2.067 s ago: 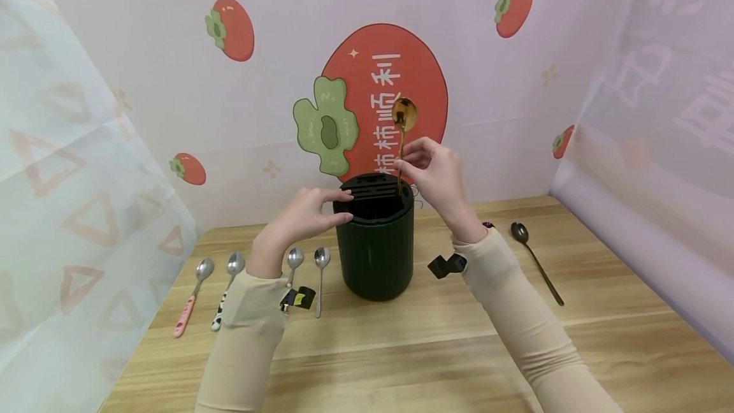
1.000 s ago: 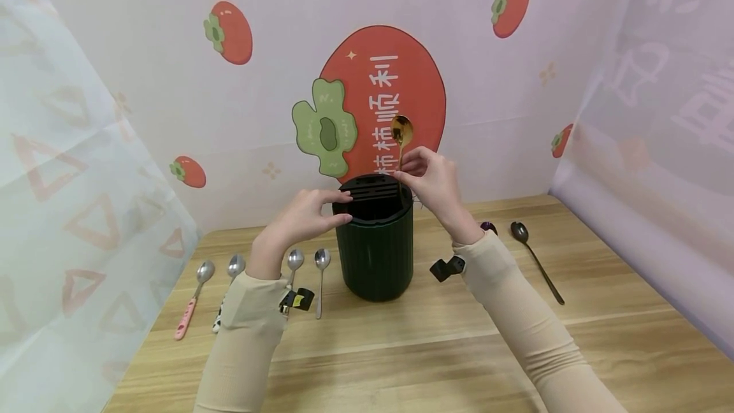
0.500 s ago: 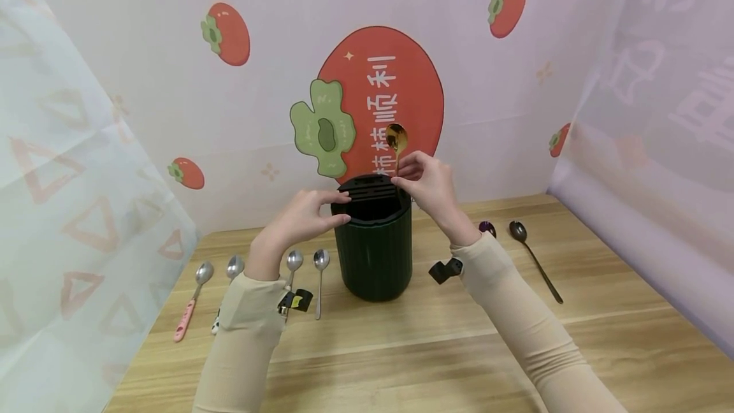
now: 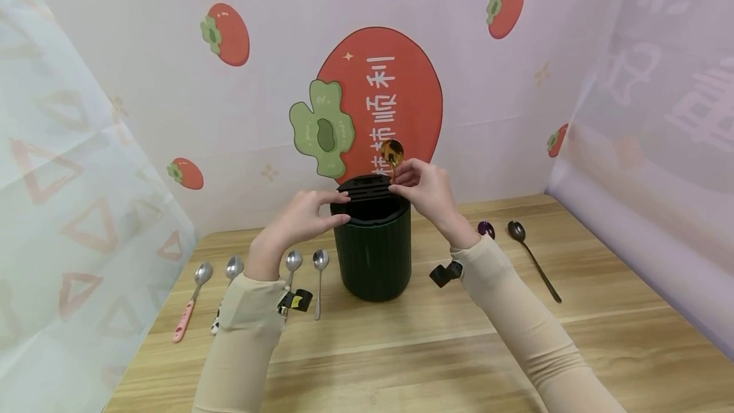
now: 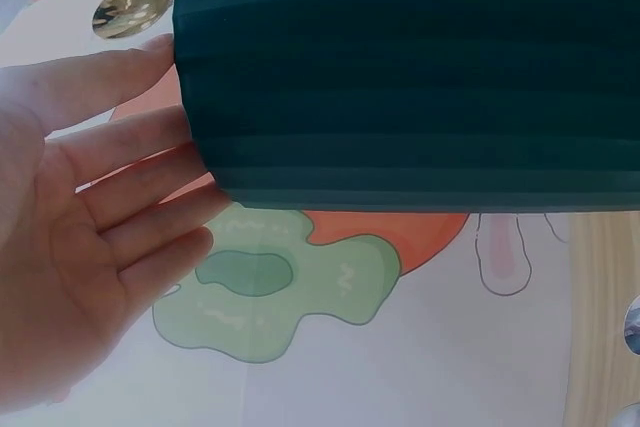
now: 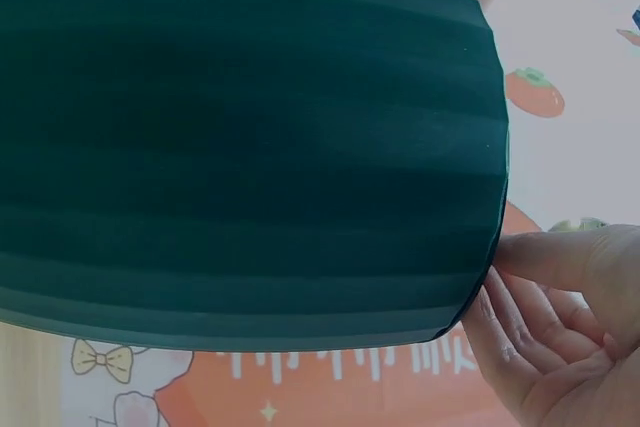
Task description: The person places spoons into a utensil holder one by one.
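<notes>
A dark green ribbed utensil holder [image 4: 374,260] with a black slotted top stands upright on the wooden table. My right hand [image 4: 429,190] pinches a gold spoon [image 4: 392,152] bowl-up at the right of the holder's top. The spoon's lower handle is hidden by my fingers and the holder. On the opposite side, my left hand [image 4: 301,218] touches the rim with thumb and fingers spread apart. Those fingers reach the rim nearly straight in the left wrist view, where the gold spoon bowl [image 5: 130,12] shows beyond the thumb.
To the left lie a pink-handled spoon [image 4: 182,324], a black-and-white-handled spoon [image 4: 234,266] and two silver spoons, one of them [image 4: 320,273] near the holder. A purple spoon [image 4: 486,229] and a black spoon [image 4: 536,263] lie right. A persimmon-print cloth [image 4: 275,81] hangs behind.
My right hand has moved down and slightly left, and the gold spoon has sunk lower toward the holder's top. My left hand has stayed at the rim.
</notes>
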The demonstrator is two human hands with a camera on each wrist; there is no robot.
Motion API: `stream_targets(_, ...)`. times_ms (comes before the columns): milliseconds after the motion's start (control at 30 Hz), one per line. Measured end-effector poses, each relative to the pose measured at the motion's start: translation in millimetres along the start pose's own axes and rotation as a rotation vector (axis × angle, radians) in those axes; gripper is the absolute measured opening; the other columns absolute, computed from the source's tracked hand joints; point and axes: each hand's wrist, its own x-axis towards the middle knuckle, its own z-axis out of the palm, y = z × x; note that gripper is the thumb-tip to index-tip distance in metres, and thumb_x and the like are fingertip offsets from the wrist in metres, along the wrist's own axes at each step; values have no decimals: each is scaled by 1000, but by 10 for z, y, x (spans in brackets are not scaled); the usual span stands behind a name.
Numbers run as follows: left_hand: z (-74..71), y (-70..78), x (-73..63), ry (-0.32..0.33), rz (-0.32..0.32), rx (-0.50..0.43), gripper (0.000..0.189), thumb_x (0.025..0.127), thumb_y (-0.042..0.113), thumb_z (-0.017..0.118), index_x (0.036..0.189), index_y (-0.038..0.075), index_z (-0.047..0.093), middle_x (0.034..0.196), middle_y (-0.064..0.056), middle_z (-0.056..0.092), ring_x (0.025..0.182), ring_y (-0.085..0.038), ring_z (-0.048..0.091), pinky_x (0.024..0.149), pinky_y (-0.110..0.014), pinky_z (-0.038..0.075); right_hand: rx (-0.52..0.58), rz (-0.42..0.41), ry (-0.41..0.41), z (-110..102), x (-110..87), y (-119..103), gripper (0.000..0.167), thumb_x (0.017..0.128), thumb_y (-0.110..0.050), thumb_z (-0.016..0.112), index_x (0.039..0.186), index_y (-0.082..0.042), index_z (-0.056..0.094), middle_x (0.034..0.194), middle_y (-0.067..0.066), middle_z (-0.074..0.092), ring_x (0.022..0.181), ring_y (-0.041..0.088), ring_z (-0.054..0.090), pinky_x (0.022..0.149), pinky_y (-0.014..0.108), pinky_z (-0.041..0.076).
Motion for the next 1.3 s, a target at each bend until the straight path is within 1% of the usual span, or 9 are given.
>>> stream_targets(300,5,-1,4,3,-1,12,41,89,30,65,125,10,63,132,-2,59,98,-18,58,90,-37,45,-24,-42,-23,10,-1,50,20,81,-13,75,97,-4,68,89,11,73,80,22,70,75,37,56)
stream_targets(500,12,-5,-2,12,10,26,40,89,30,65,124,10,64,130,-3,61,84,-18,56,85,-36,45,4,-42,-54,-67,-45,83,22,83,-12,73,102,-3,67,93,11,72,83,22,70,77,37,56)
stream_targets(633,17,-12,-9,14,23,29,40,89,29,64,124,10,63,131,-3,60,76,-18,53,82,-34,43,-1,-23,-26,-143,-85,109,24,84,-15,72,104,-4,66,97,12,71,86,23,69,77,38,56)
stream_targets(733,19,-19,-6,16,24,29,40,89,29,64,125,11,63,131,-3,60,74,-17,52,82,-34,43,-14,-16,6,-197,-106,146,23,85,-16,72,104,-5,66,98,12,71,86,24,69,77,39,55)
stream_targets(800,20,-19,-4,15,23,29,40,90,29,64,125,11,63,132,-3,59,72,-16,51,82,-34,43,-26,-9,20,-226,-126,187,23,85,-17,72,103,-4,66,98,13,71,85,25,68,77,39,55)
stream_targets(933,25,-18,-6,1,15,23,41,90,30,64,126,11,62,133,-3,58,58,-14,44,81,-34,42,-44,9,40,-258,-171,299,21,84,-15,72,100,-2,67,97,15,71,84,27,69,76,41,56)
stream_targets(1000,29,-19,-7,-2,11,24,41,90,30,64,126,11,62,133,-3,58,57,-13,42,81,-34,42,-48,16,40,-269,-194,356,20,84,-13,72,100,-1,67,97,16,71,84,28,69,76,42,56)
stream_targets(1133,33,-22,-9,7,16,28,41,89,30,64,126,12,62,133,-2,58,64,-14,47,82,-34,42,-67,29,40,-285,-229,468,21,85,-12,71,101,0,67,97,16,71,85,29,69,76,43,55)
stream_targets(1300,28,-24,-10,14,28,20,41,90,30,64,126,11,62,133,-4,58,86,-16,57,85,-36,44,-98,63,36,-301,-261,592,20,86,-12,70,100,1,67,97,18,71,85,31,69,77,44,55)
